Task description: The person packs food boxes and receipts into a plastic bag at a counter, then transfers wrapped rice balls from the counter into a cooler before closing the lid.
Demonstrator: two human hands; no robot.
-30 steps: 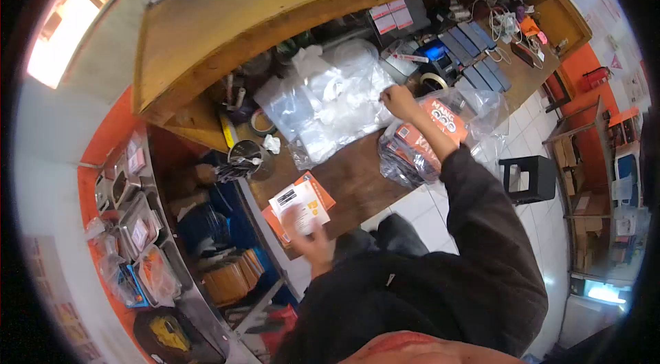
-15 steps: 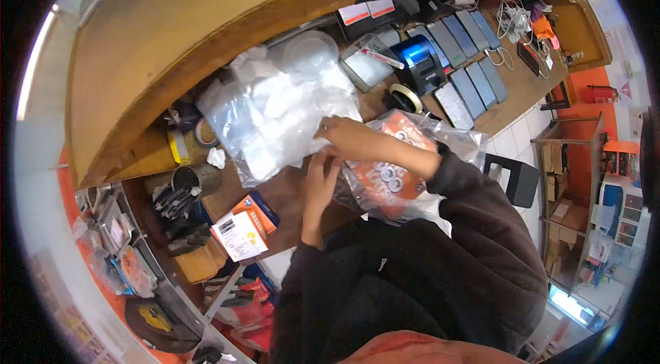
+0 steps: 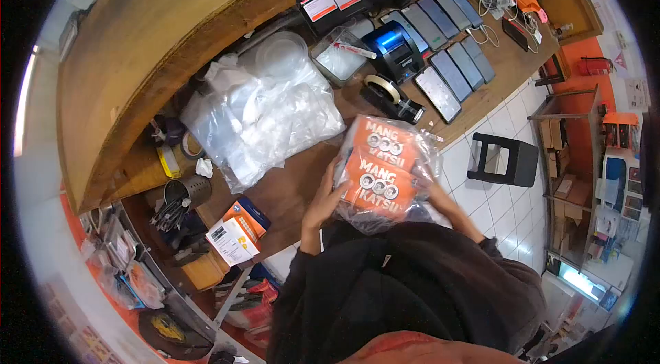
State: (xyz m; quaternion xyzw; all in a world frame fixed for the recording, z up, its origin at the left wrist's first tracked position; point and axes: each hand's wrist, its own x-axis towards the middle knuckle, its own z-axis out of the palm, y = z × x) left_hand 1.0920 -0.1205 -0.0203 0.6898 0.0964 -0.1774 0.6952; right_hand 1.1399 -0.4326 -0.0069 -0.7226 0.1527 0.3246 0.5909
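Both grip crinkly clear plastic bag [image 3: 373,217]: left hand [image 3: 322,200], right hand [image 3: 429,184] | flat orange packets [image 3: 381,173] inside | wooden counter [image 3: 285,189]

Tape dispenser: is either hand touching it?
No, the left hand and right hand both grip the bag of orange packets, while the tape dispenser sits apart on the counter.

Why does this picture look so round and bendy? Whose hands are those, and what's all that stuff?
The picture comes from a small camera worn on a person's head, looking down; its lens bends everything into a circle. No machine here, just two bare hands. The left hand and right hand hold a clear bag of orange packets at the edge of the wooden counter. On the counter lie a pile of clear plastic bags, a tape dispenser, a blue printer and a row of phones.
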